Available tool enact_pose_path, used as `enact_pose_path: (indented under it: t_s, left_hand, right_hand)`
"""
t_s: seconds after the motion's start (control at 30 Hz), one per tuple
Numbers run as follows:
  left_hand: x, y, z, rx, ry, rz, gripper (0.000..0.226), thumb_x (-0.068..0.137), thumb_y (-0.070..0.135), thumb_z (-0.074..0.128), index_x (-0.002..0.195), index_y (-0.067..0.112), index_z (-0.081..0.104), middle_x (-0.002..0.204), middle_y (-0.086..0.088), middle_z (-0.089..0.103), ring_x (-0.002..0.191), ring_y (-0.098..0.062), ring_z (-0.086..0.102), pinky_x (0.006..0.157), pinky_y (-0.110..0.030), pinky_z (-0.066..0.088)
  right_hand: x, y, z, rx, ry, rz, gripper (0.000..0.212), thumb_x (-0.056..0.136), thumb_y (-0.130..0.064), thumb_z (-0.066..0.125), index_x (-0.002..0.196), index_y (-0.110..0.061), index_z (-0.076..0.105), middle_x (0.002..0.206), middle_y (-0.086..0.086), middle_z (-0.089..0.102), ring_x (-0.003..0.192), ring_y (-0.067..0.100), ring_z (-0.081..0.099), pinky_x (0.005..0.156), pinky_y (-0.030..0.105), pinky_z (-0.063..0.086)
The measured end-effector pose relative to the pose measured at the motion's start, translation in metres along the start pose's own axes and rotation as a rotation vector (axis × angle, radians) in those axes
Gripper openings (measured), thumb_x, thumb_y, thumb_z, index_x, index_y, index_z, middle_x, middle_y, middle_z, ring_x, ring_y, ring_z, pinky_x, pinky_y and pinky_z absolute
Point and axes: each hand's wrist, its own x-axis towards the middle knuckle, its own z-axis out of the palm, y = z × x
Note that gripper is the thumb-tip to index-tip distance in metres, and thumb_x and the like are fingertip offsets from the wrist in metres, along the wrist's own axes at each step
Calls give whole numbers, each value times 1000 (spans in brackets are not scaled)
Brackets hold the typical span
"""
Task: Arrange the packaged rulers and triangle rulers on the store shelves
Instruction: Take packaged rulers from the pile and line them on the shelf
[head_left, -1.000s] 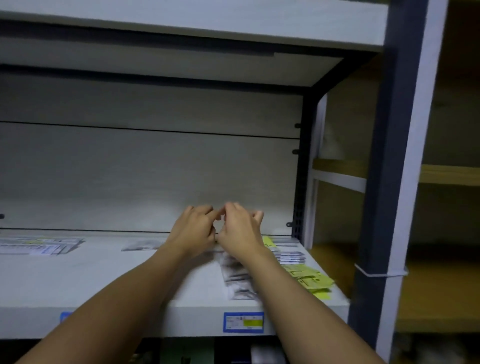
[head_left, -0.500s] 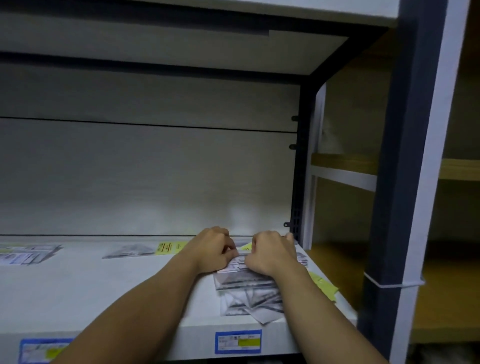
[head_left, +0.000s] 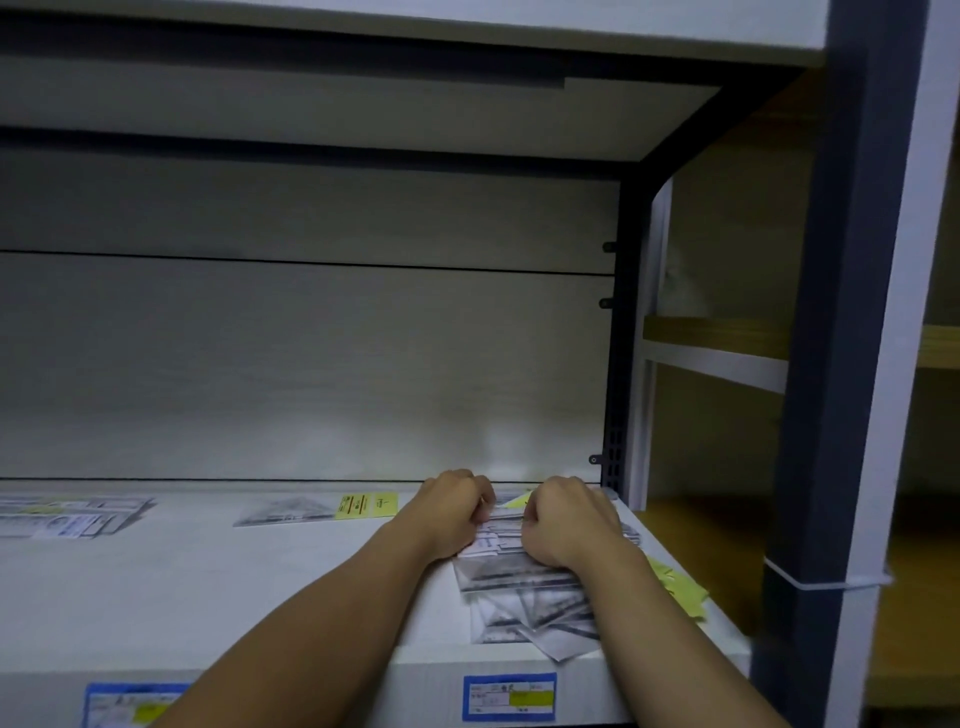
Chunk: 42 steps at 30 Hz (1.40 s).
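A pile of clear packaged triangle rulers (head_left: 524, 597) lies at the right end of the white shelf (head_left: 208, 582). My left hand (head_left: 449, 512) and my right hand (head_left: 563, 525) sit side by side on the far part of this pile, fingers curled, gripping the top packets between them. Yellow header cards (head_left: 678, 584) stick out to the right of my right forearm. One packaged triangle ruler with a yellow card (head_left: 317, 509) lies alone mid-shelf near the back. A stack of packaged rulers (head_left: 67, 517) lies at the far left.
The shelf's back panel (head_left: 311, 364) and the shelf above bound the bay. A dark upright post (head_left: 841, 364) stands at the right, with wooden shelves (head_left: 717, 338) beyond it. Blue price labels (head_left: 509, 696) sit on the shelf's front edge.
Both hands came down from above the shelf onto the right-hand pile and now grip its packets. The view has shifted slightly closer to the shelf.
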Motion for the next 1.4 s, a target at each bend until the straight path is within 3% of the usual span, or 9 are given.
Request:
enact_pose_path:
  t_s: [0.07, 0.13, 0.37, 0.5, 0.6, 0.73, 0.97, 1.2, 1.4]
  left_hand:
    - [1, 0, 0, 14, 0, -4, 41, 86, 6, 55, 125, 19, 61, 115, -5, 57, 110, -25, 52, 97, -37, 42]
    - [0, 0, 1, 17, -20, 1, 43, 86, 4, 54, 126, 18, 63, 117, -8, 55, 112, -28, 50, 98, -37, 42]
    - [-4, 3, -5, -16, -46, -29, 31, 87, 5, 51, 111, 23, 61, 107, 0, 53, 108, -24, 53, 91, -33, 38]
    - [-5, 9, -8, 2, -53, -62, 43, 83, 0, 49, 120, 22, 56, 111, 1, 58, 111, -21, 50, 96, -36, 32]
    - [-6, 11, -9, 56, -86, -83, 47, 85, 4, 49, 128, 23, 55, 121, -4, 54, 118, -26, 47, 104, -41, 31]
    - [-8, 12, -10, 60, -132, -102, 48, 86, 7, 48, 131, 23, 56, 126, -8, 48, 121, -30, 41, 105, -41, 30]
    - [-12, 11, -12, -23, -148, -104, 38, 83, 11, 51, 118, 25, 54, 115, -1, 47, 116, -26, 43, 90, -34, 28]
    - [-11, 12, -16, 89, -145, -96, 45, 86, 16, 52, 131, 17, 49, 121, -12, 51, 116, -31, 46, 102, -42, 30]
    - [-17, 15, -18, 145, 42, 19, 28, 87, 11, 48, 114, 10, 55, 110, -12, 57, 102, -31, 54, 90, -37, 37]
  right_hand:
    - [2, 2, 3, -26, -19, -16, 31, 91, -33, 53, 113, -18, 70, 120, 4, 59, 116, 27, 51, 102, 40, 41]
    - [4, 3, 5, -36, -48, -26, 30, 93, -35, 52, 112, -19, 69, 122, 3, 56, 121, 26, 45, 107, 43, 33]
    - [4, 5, 9, 98, -71, -35, 18, 89, -26, 50, 101, -25, 64, 115, -2, 55, 118, 23, 45, 103, 43, 31]
    - [5, 7, 11, 186, -115, -23, 19, 90, -22, 53, 105, -32, 52, 122, -4, 53, 123, 21, 44, 107, 40, 27]
    - [4, 7, 10, 190, -151, 0, 27, 91, -22, 50, 115, -34, 55, 127, -3, 51, 126, 22, 41, 106, 39, 25]
    - [3, 5, 9, 200, -144, 1, 29, 90, -24, 52, 115, -36, 58, 123, -5, 54, 124, 20, 42, 98, 36, 26]
    - [-4, 2, 2, 232, -158, -11, 21, 89, -20, 54, 102, -35, 62, 106, -10, 53, 119, 20, 48, 103, 36, 30]
    - [-9, 3, -3, 296, -184, -26, 17, 90, -19, 59, 94, -35, 63, 96, -12, 56, 109, 20, 55, 103, 38, 42]
    - [-6, 3, 0, 317, -176, -7, 25, 88, -17, 60, 105, -33, 69, 119, -10, 63, 118, 18, 54, 109, 35, 40]
